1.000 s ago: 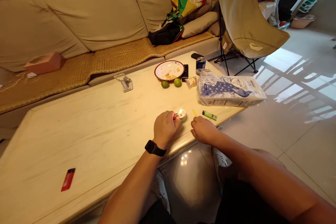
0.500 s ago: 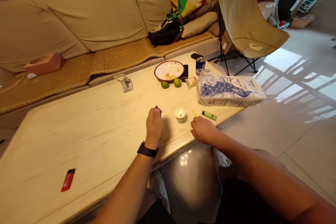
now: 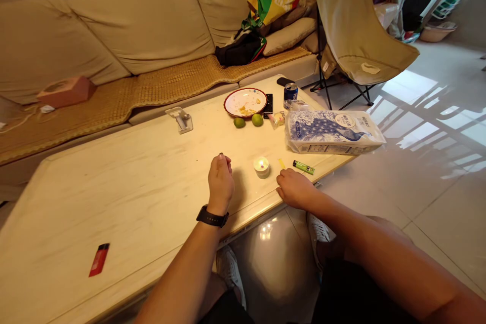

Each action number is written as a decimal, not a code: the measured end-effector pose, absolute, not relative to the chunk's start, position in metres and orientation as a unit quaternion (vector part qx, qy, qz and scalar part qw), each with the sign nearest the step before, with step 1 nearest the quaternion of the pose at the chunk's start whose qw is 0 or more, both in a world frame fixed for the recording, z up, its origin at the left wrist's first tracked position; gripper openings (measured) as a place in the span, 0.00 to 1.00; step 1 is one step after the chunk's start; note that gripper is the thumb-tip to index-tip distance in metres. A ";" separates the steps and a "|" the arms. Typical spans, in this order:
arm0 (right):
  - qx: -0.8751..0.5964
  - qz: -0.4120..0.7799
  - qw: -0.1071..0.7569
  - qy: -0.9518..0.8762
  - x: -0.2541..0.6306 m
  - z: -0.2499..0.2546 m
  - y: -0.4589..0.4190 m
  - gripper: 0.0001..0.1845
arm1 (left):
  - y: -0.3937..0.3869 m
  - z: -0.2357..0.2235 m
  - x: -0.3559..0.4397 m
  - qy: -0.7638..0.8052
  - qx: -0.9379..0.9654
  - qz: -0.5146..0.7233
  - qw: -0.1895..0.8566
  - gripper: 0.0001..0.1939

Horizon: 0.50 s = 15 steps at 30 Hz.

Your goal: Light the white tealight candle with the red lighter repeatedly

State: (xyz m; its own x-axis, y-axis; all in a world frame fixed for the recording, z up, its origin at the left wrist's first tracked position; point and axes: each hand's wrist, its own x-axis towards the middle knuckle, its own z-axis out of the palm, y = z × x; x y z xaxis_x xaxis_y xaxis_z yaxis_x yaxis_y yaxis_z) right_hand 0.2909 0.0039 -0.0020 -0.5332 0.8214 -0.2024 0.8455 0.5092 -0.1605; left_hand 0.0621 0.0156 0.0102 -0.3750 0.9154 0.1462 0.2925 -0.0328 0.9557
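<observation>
A lit tealight candle [image 3: 261, 166] stands on the pale table between my two hands. My left hand [image 3: 220, 180], with a black watch [image 3: 212, 216] on its wrist, is raised to the candle's left, fingers curled inward. Whatever it may hold is hidden. On the table's near edge rests my right hand [image 3: 295, 188], right of the candle, its fingers bent under and closed. A thin yellow strip [image 3: 281, 163] lies at its fingertips; I cannot tell whether they touch. Just beyond that hand is a green lighter [image 3: 303, 167].
A red lighter [image 3: 99, 260] lies near left. Farther back are a plate [image 3: 245, 114] with food scraps, two limes [image 3: 257, 120], a blue can [image 3: 290, 92], a tissue pack [image 3: 334, 131] and a white stand [image 3: 180, 120]. A sofa [image 3: 144, 25] and folding chair [image 3: 353, 30] stand beyond.
My left hand has shifted slightly left, away from the candle, and turned a little at the wrist. My right hand and the candle stay in place.
</observation>
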 end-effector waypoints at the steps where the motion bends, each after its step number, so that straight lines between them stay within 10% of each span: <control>1: 0.481 -0.120 0.051 0.867 0.291 -0.002 0.004 0.16 | 0.015 0.011 0.062 0.630 0.465 0.541 0.307 0.23; 15: 0.480 -0.117 0.053 0.868 0.291 -0.002 0.004 0.16 | 0.014 0.014 0.060 0.639 0.456 0.531 0.318 0.25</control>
State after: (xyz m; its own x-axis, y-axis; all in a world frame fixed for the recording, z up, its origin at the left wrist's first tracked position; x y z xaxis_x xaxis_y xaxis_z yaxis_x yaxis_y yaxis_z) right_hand 0.2912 0.0042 -0.0023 -0.5331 0.8208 -0.2053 0.8458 0.5113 -0.1524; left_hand 0.0602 0.0137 0.0141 -0.3822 0.9208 0.0782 0.2450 0.0194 0.9693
